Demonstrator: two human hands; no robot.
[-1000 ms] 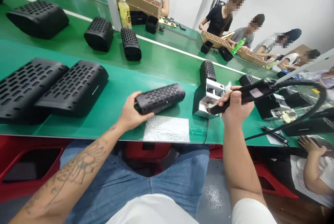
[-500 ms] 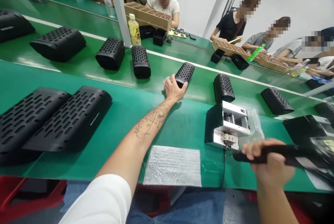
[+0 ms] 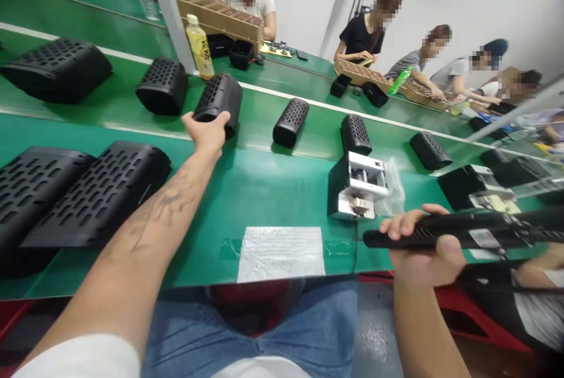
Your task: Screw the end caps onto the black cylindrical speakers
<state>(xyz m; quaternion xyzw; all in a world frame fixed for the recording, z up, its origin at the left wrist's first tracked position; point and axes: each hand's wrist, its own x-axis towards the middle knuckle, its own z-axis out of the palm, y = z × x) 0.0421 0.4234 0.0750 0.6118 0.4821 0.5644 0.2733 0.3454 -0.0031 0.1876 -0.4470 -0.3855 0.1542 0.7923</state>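
My left hand (image 3: 209, 131) reaches to the conveyor with thumb and fingers closed around the near end of a black perforated speaker housing (image 3: 222, 96). That housing is tilted; whether it is clear of the belt I cannot tell. My right hand (image 3: 425, 248) is wrapped round a black electric screwdriver (image 3: 467, 228), held nearly level above the bench's right side. To the left hand's right, another speaker housing (image 3: 291, 121) stands on the belt. Below lies a white foam sheet (image 3: 282, 253) taped to the bench. A silver-and-black screw feeder (image 3: 359, 187) sits near the screwdriver's left end.
Two large speaker housings (image 3: 101, 190) lie at bench left. More housings (image 3: 162, 87) stand along the green belt (image 3: 259, 107). A metal post (image 3: 170, 13) rises beside a yellow bottle (image 3: 200, 46). Co-workers sit across the line behind cardboard trays (image 3: 220, 16); another person's arm (image 3: 541, 266) is at right.
My left hand has let go of the middle housing and moved left to grip another, which is now tilted. The screwdriver stays in my right hand. The view has shifted.
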